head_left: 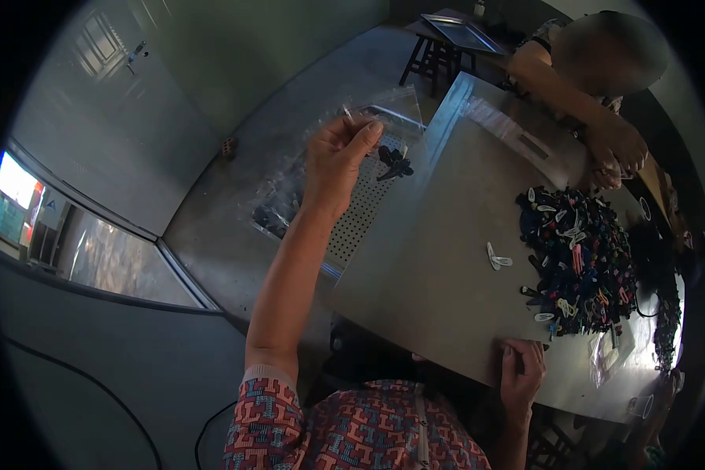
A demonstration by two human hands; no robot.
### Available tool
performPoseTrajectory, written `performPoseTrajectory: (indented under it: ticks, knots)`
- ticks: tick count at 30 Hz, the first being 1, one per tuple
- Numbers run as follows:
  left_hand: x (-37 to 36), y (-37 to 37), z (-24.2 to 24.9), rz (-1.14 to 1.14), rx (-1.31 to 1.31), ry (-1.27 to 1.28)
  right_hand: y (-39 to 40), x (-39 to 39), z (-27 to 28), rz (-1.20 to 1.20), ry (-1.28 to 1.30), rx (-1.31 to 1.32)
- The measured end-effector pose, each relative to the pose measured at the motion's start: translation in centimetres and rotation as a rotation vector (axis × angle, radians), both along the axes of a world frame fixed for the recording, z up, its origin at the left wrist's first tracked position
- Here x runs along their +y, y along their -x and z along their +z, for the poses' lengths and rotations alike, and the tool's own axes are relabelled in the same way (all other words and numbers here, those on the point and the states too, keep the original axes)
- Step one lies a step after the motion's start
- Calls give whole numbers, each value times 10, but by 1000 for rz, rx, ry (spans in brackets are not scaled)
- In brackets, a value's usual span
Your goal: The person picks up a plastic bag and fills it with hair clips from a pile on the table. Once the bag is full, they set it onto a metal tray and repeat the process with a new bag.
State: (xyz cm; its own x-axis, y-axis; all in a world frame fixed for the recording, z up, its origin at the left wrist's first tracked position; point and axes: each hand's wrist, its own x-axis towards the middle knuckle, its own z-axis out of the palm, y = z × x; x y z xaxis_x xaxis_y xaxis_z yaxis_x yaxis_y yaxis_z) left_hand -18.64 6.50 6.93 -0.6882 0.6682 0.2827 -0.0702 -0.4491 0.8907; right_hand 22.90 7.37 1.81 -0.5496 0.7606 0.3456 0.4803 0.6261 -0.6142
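Observation:
My left hand (pixel 338 160) is raised over the table's left edge, its thumb and fingers pinched on the top of a clear plastic bag (pixel 403 106). A small cluster of dark clips (pixel 395 162) shows through the hanging bag. At the near table edge rests my right hand (pixel 522 370), fingers curled in, with a small dark bit at the fingertips that I cannot make out. Beyond it spreads a large pile of mixed hair clips (pixel 580 258), mostly dark with some white, pink and yellow ones. Two pale snap clips (pixel 497 257) lie apart, left of the pile.
Below my left hand is a perforated tray (pixel 356 211) with filled clear bags (pixel 278 204) beside it. A co-worker's hands (pixel 615 153) work across the metal table (pixel 423 274). Flat plastic bags (pixel 517 133) lie near them, another bag (pixel 609 352) at the near right. A stool (pixel 431 63) stands behind.

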Motion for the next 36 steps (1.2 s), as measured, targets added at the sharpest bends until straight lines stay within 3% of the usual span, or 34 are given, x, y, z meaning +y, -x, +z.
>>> performPoseTrajectory:
  ticks: [12,15,17,20,23,28,32,36]
  knots:
    - [-19,35,-46,200,144,180,4,0,0,-35,20,-37]
    - [-24,72,-111,329,180,209,7,-1,1,-47,37,-38]
    - [-31,99,-176,519,339,522,7,0,1,-45,38,-46]
    - [-52,108,-263,418,233,683,9,0,2,-47,41,-67]
    - [-61,106,-301,545,301,853,8,0,1,-65,50,-94]
    - [-56,116,-315,700,339,815,13,0,1,-79,58,-101]
    - [-56,129,-304,650,367,908,9,-1,-3,-111,68,-108]
    - [-51,117,-269,910,774,811,11,-1,-2,-137,25,-117]
